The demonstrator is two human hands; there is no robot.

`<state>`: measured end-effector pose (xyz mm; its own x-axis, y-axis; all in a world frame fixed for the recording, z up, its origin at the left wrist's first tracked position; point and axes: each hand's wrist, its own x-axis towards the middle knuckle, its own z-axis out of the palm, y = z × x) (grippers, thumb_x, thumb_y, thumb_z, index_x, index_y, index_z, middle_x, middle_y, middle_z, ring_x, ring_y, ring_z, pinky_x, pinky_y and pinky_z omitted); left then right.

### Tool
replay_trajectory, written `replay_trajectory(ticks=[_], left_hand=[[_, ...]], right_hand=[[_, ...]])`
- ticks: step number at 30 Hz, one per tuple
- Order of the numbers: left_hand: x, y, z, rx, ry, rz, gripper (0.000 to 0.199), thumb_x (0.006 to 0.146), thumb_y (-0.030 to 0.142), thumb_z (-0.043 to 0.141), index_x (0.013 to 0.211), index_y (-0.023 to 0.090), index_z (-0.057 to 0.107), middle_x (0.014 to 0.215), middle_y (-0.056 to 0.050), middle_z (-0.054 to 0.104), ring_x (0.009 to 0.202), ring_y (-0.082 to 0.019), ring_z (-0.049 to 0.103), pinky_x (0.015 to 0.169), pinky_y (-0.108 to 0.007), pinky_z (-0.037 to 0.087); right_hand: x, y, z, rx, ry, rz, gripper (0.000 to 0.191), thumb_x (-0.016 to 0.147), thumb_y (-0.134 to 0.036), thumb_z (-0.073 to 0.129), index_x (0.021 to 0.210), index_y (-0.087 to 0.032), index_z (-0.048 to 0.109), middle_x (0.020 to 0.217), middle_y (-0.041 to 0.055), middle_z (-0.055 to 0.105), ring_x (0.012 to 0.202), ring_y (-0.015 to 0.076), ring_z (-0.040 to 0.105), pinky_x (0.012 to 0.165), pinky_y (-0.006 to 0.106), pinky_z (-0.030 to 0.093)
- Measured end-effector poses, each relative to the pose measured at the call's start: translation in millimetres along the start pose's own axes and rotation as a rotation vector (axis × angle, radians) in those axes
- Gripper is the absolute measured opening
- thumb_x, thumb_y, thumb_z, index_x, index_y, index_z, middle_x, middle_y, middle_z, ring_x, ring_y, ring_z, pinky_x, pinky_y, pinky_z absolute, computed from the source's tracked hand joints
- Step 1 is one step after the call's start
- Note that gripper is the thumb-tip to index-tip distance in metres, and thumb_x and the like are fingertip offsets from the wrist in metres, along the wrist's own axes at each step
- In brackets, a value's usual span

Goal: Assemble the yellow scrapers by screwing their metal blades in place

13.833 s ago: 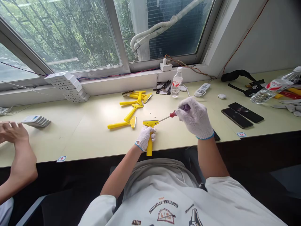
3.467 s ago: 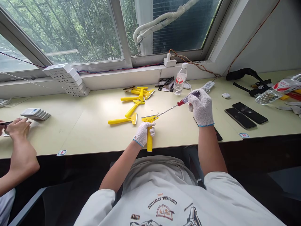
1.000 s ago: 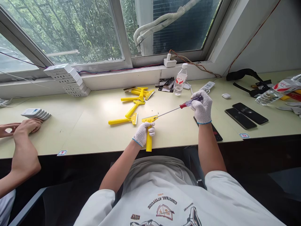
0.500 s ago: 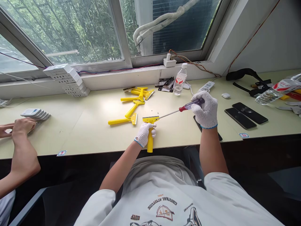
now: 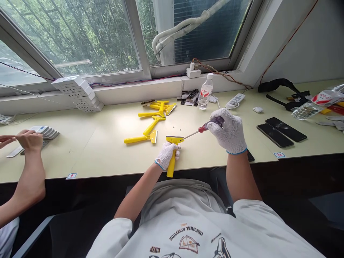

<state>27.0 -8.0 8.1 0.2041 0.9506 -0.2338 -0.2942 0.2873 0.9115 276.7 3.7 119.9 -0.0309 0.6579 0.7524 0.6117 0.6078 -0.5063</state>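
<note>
My left hand (image 5: pixel 167 153), in a white knit glove, is wrapped round the neck of a yellow scraper (image 5: pixel 171 167), whose wide blade head faces away from me. My gloved right hand (image 5: pixel 228 130) grips a screwdriver (image 5: pixel 204 127) with a red and clear purple handle. Its thin shaft slants down to the left, and the tip reaches the right end of the scraper head; whether it sits in a screw cannot be made out. Two tiny screws (image 5: pixel 180 129) lie just beyond the head. More yellow scrapers (image 5: pixel 137 139) lie on the table to the left and behind.
A water bottle (image 5: pixel 205 92) stands at the back beside black packets (image 5: pixel 189 97). Two phones (image 5: pixel 285 129) lie to the right, near a tilted bottle (image 5: pixel 319 104). Another phone is partly hidden under my right wrist. At left, a co-worker's hands (image 5: pixel 30 139) handle stacked white devices (image 5: pixel 48 132).
My right hand and the screwdriver have moved left and slightly down toward me. The scraper in my left hand has shifted slightly right and tilted. The co-worker's hand has risen a little.
</note>
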Motion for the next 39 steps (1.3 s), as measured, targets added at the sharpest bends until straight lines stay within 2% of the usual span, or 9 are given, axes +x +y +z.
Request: replay_trajectory(ticks=[4,10,16,21,27,29,34,36,39], left_hand=[[-1,2,-1.4,-0.026,-0.008,-0.013,0.013,0.079,0.012,0.074,0.089,0.017,0.067,0.083,-0.006,0.069,0.051,-0.010,0.051,0.048,-0.025,0.041],[-3,6,0.3,-0.106,0.021,-0.075,0.016,0.086,0.003,0.069,0.084,0.018,0.067,0.083,-0.005,0.071,0.054,-0.010,0.053,0.050,-0.026,0.041],[-2,4,-3.2,-0.068,-0.014,-0.050,0.014,0.085,0.004,0.071,0.083,0.018,0.067,0.085,-0.006,0.072,0.057,-0.011,0.054,0.051,-0.026,0.043],[-1,3,-4.6,-0.108,0.014,-0.082,0.014,0.084,0.007,0.073,0.087,0.019,0.066,0.084,-0.006,0.072,0.060,-0.012,0.055,0.051,-0.026,0.044],[-1,5,-1.7,-0.043,0.012,-0.058,0.014,0.080,0.009,0.072,0.084,0.020,0.064,0.082,-0.006,0.070,0.059,-0.012,0.052,0.051,-0.026,0.042],[-1,6,-1.1,-0.016,0.015,-0.042,0.012,0.080,0.009,0.071,0.082,0.019,0.065,0.081,-0.006,0.071,0.058,-0.012,0.051,0.052,-0.027,0.042],[0,5,-1.5,-0.019,0.015,-0.029,0.012,0.081,0.009,0.070,0.082,0.019,0.065,0.081,-0.006,0.072,0.058,-0.012,0.052,0.051,-0.027,0.042],[2,3,-2.2,-0.026,0.020,-0.038,0.013,0.078,0.009,0.072,0.082,0.019,0.064,0.080,-0.007,0.070,0.056,-0.012,0.052,0.049,-0.026,0.043],[5,-1,-3.3,-0.045,0.023,-0.034,0.016,0.071,0.012,0.073,0.085,0.017,0.065,0.083,-0.008,0.068,0.053,-0.010,0.051,0.046,-0.025,0.043]], right_hand=[[1,4,1,0.079,-0.001,-0.046,0.015,0.088,-0.023,0.073,0.100,-0.031,0.069,0.086,-0.0006,0.069,0.070,0.0187,0.061,0.070,0.034,0.053],[-1,7,-15,0.333,-0.237,-0.065,0.027,0.103,-0.030,0.070,0.129,-0.035,0.074,0.113,0.0039,0.080,0.095,0.0239,0.080,0.089,0.040,0.064],[4,3,-38,0.361,-0.322,-0.108,0.012,0.107,-0.036,0.070,0.109,-0.033,0.081,0.113,0.0060,0.083,0.112,0.0287,0.082,0.101,0.045,0.066],[5,8,-32,0.175,-0.190,-0.058,0.015,0.105,-0.038,0.073,0.117,-0.033,0.079,0.111,0.0061,0.083,0.095,0.0260,0.081,0.089,0.042,0.066],[0,11,-19,-0.075,-0.045,-0.042,0.022,0.095,-0.046,0.085,0.093,-0.029,0.072,0.076,0.0003,0.072,0.064,0.0187,0.061,0.068,0.034,0.056],[0,9,-18,-0.057,-0.074,-0.046,0.020,0.094,-0.041,0.086,0.098,-0.029,0.070,0.079,-0.0001,0.072,0.066,0.0187,0.064,0.068,0.033,0.057],[2,5,-29,0.200,-0.297,-0.093,0.020,0.096,-0.024,0.075,0.114,-0.031,0.069,0.114,0.0044,0.077,0.093,0.0226,0.079,0.083,0.037,0.065],[3,5,-34,0.218,-0.332,-0.098,0.013,0.098,-0.025,0.074,0.109,-0.031,0.071,0.109,0.0039,0.078,0.092,0.0224,0.079,0.083,0.037,0.065],[3,7,-35,0.138,-0.293,-0.089,0.007,0.098,-0.033,0.080,0.102,-0.031,0.075,0.097,0.0024,0.078,0.078,0.0207,0.073,0.073,0.035,0.061]])
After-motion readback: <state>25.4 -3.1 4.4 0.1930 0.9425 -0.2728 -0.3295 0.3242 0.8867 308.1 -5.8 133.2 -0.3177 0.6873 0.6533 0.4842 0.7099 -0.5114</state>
